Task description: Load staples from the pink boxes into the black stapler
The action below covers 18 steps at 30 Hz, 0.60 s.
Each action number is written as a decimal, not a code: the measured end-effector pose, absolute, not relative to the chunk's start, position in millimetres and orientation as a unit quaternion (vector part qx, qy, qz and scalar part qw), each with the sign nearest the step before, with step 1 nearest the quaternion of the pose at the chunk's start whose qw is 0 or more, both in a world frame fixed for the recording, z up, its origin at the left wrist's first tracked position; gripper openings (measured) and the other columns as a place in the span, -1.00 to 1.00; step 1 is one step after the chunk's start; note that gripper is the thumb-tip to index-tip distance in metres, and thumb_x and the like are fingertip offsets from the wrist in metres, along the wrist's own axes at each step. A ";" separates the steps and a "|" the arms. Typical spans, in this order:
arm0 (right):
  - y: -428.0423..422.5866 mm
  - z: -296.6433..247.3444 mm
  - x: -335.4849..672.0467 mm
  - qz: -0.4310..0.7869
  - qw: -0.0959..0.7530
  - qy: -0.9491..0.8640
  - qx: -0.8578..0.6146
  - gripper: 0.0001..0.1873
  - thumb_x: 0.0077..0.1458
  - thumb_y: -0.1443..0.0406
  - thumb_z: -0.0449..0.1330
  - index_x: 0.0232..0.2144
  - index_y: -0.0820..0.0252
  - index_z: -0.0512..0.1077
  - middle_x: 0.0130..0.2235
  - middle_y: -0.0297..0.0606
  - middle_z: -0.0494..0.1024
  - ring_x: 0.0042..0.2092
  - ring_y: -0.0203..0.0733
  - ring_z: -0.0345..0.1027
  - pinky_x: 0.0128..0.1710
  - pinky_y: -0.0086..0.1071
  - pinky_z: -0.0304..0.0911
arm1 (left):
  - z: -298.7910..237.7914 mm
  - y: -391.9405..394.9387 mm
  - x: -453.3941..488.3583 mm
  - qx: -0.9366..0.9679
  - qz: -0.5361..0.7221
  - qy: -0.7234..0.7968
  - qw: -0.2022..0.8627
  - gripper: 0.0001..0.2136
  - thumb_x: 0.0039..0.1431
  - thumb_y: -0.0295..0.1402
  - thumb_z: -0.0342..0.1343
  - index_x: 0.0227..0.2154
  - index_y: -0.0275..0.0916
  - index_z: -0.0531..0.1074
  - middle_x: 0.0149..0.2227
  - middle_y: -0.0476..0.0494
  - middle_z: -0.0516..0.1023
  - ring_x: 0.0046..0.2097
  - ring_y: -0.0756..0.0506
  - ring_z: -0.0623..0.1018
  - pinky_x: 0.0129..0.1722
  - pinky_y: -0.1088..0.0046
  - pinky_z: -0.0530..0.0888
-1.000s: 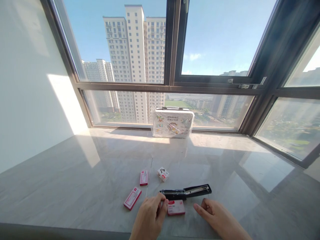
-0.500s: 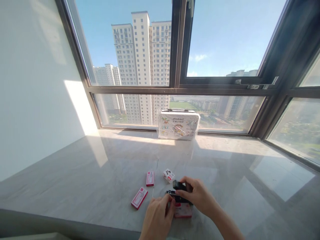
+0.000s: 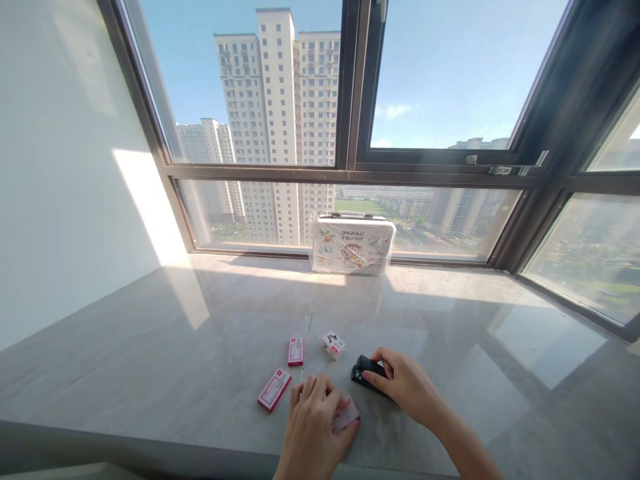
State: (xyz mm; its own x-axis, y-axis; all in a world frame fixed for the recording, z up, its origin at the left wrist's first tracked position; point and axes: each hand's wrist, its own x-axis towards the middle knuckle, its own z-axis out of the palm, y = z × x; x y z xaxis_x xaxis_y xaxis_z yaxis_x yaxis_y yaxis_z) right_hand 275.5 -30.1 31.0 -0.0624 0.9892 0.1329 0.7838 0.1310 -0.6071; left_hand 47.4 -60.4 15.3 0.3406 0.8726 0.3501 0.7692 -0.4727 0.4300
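My right hand [image 3: 407, 387] lies over a black stapler [image 3: 367, 371] on the grey marble sill, fingers curled around it; the stapler's halves are folded together. My left hand [image 3: 314, 423] rests on a small red-and-white staple box [image 3: 346, 415], fingers bent over it, so only the box's right end shows. Two more red staple boxes lie to the left, one [image 3: 274, 389] near my left hand and one [image 3: 296, 351] farther back. A small white box [image 3: 333, 345] sits just beyond the stapler.
A white printed case [image 3: 353, 244] wrapped in clear film stands against the window at the back. The sill's front edge [image 3: 150, 448] runs below my hands. A white wall bounds the left; window frames bound the back and right.
The stapler lay opened out flat; my right hand came in, folded it shut and holds it now. My left hand moved from the stapler's end onto the staple box.
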 end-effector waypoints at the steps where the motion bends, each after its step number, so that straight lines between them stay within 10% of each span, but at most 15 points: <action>1: -30.2 30.1 277.3 0.193 0.269 -0.700 -0.633 -0.69 0.12 0.01 0.25 -0.33 0.13 0.47 -0.59 -0.52 0.29 -0.52 -0.32 0.20 -0.48 -0.42 -0.10 | 14.6 -59.0 37.4 0.798 0.280 0.529 0.073 -0.84 -0.03 -0.29 0.33 -0.40 -0.09 0.47 -0.20 -0.09 0.49 -0.07 -0.26 0.44 -0.02 0.11 0.31; 11: -29.1 22.2 278.1 0.198 0.284 -0.676 -0.651 -0.64 0.09 -0.04 0.25 -0.29 0.11 0.49 -0.58 -0.49 0.30 -0.51 -0.29 0.20 -0.47 -0.41 -0.09 | 2.7 -20.7 -39.9 0.772 0.320 0.543 0.087 -0.82 0.04 -0.27 0.26 -0.42 -0.14 0.35 -0.08 -0.13 0.43 -0.01 -0.23 0.44 -0.03 0.23 0.43; 18: -31.0 24.7 276.4 0.173 0.263 -0.683 -0.659 -0.68 0.12 0.00 0.22 -0.28 0.10 0.48 -0.57 -0.48 0.32 -0.51 -0.28 0.23 -0.47 -0.40 -0.08 | -15.8 -10.5 -13.6 0.741 0.343 0.572 0.073 -0.51 0.12 -0.22 0.19 0.12 -0.16 0.28 0.18 -0.24 0.26 0.20 -0.30 0.32 0.18 0.05 0.32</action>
State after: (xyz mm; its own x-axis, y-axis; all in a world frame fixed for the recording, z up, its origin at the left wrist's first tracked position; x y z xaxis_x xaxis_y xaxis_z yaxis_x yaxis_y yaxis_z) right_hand 276.4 -31.0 24.7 0.0065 0.9912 0.1320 0.8097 0.0723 -0.5823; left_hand -13.6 -10.5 -15.8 0.1095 0.8985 0.4251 0.7980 -0.3344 0.5013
